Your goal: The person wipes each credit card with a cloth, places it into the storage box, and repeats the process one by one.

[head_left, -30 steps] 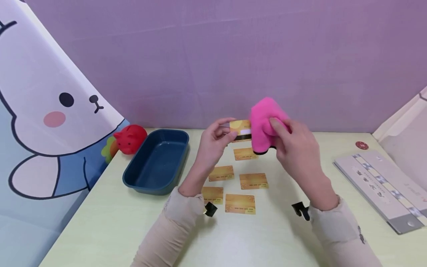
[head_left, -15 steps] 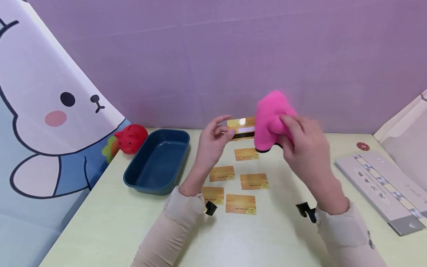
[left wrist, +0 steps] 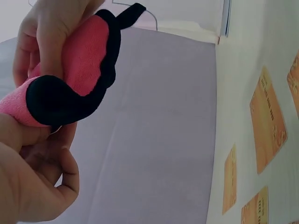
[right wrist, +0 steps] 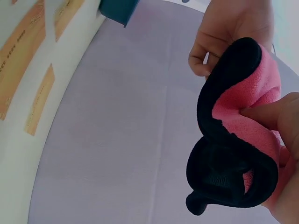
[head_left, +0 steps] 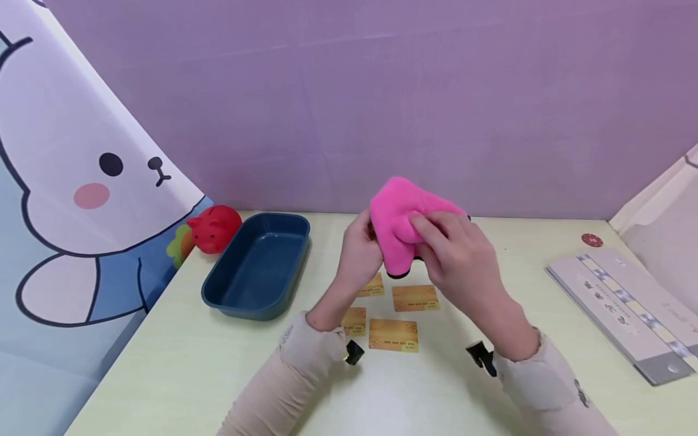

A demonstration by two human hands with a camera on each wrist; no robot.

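Note:
Pinched in my right hand (head_left: 460, 260) is a pink fleece cloth (head_left: 395, 224), folded over, with black edging and a black loop that shows in the left wrist view. My left hand (head_left: 360, 251) meets the cloth from the left, its fingers partly behind it. Between that hand and the cloth shows only a sliver of a gold bank card (head_left: 372, 230); the cloth hides the rest. Below the hands, several gold bank cards lie on the table, among them a near card (head_left: 394, 335) and a card to its upper right (head_left: 415, 297). My left forearm partly covers others.
A dark blue plastic tub (head_left: 256, 309) stands left of the hands, beside a red piggy bank (head_left: 215, 229). To the right lie a grey-white folder-like case (head_left: 616, 309) and a red chip (head_left: 592, 240). A purple cloth backdrop (head_left: 349, 109) rises behind the table.
The pink cloth has moved left and down over the bank card, covering most of it. My left hand has come slightly right and lower, and both hands are now close together.

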